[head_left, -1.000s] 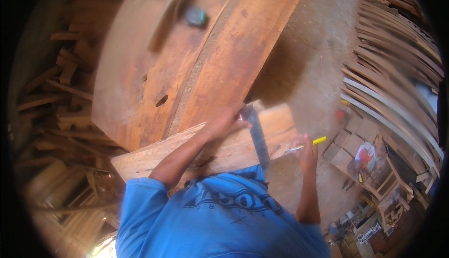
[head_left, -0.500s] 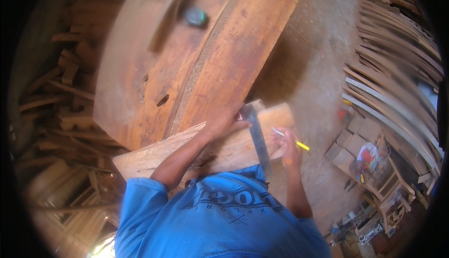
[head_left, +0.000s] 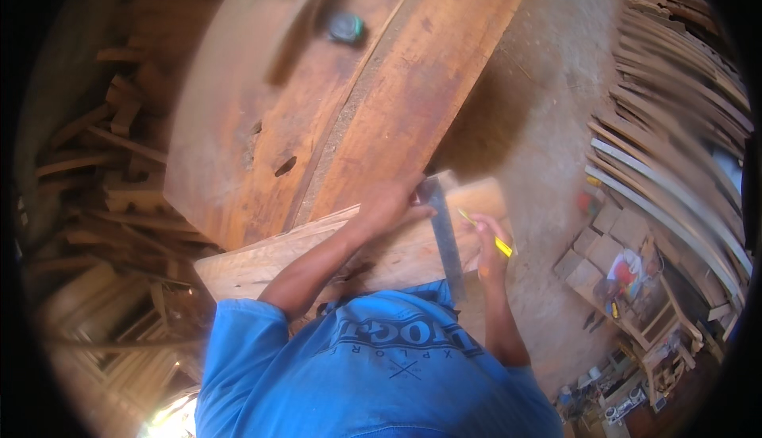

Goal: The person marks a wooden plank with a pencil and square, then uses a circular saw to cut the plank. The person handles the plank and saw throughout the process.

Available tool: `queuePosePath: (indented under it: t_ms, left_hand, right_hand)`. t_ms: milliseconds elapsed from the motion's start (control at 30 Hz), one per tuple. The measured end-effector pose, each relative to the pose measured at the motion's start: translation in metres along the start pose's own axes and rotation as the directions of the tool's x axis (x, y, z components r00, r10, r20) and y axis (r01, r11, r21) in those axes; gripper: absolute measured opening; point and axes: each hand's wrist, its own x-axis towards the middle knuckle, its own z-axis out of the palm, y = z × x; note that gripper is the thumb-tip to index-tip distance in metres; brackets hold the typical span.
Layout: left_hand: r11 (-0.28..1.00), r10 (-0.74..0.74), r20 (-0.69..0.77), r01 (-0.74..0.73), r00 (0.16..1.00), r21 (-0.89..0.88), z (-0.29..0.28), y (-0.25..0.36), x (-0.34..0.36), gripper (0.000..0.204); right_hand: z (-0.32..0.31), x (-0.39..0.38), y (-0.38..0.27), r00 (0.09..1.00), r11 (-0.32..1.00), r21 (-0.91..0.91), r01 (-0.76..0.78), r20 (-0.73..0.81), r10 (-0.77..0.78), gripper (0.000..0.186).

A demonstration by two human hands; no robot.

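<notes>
A pale wooden board (head_left: 317,257) lies crosswise in front of my body, its right end rounded. Across that board, near its right end, runs the dark metal blade of a carpenter's square (head_left: 444,240). My left hand (head_left: 394,204) grips the square at the board's far edge, fingers curled over it. To the right of the blade, my right hand (head_left: 490,241) pinches a slim yellow pen (head_left: 502,246), its tip pointing up and left toward the blade, just short of it. Whether the tip touches the wood I cannot tell.
Beyond the board stretches a large wooden slab (head_left: 413,81) with a groove and a dark hole; a round tape measure (head_left: 346,28) rests on it. Scrap wood (head_left: 119,144) piles up at left. Curved strips (head_left: 675,81) are stacked at right, above a cluttered low bench (head_left: 635,311).
The pen has swung in my right hand and now tilts more steeply. My left hand keeps its hold on the square. The whole view has shifted slightly.
</notes>
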Motion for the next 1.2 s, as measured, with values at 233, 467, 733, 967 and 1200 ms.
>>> queuePosePath:
  t_ms: [233, 467, 733, 967, 1200]
  left_hand:
    - [1.0, 0.008, -0.023, -0.007, 1.0, 0.03, 0.006, -0.001, 0.001, 0.053]
    - [1.0, 0.012, -0.022, -0.012, 1.0, 0.008, 0.006, -0.002, 0.001, 0.055]
    - [0.921, -0.033, -0.185, 0.101, 0.982, 0.375, 0.026, 0.025, -0.012, 0.096]
    - [0.891, 0.016, -0.257, 0.103, 0.966, 0.442, 0.036, 0.029, -0.018, 0.12]
    - [0.921, 0.011, -0.216, 0.074, 0.976, 0.383, 0.034, 0.026, -0.017, 0.121]
  right_hand:
    - [0.004, -0.001, 0.007, 1.0, 0.999, 0.034, -0.005, -0.003, 0.005, 0.027]
    - [0.008, 0.0, 0.014, 1.0, 0.999, 0.046, 0.021, -0.002, -0.021, 0.028]
    - [0.018, 0.001, 0.006, 0.957, 0.893, -0.347, 0.287, 0.071, -0.281, 0.028]
    - [0.02, 0.005, -0.004, 0.913, 0.811, -0.422, 0.405, 0.142, -0.382, 0.03]
    - [0.013, 0.001, -0.002, 0.924, 0.84, -0.387, 0.379, 0.112, -0.365, 0.031]
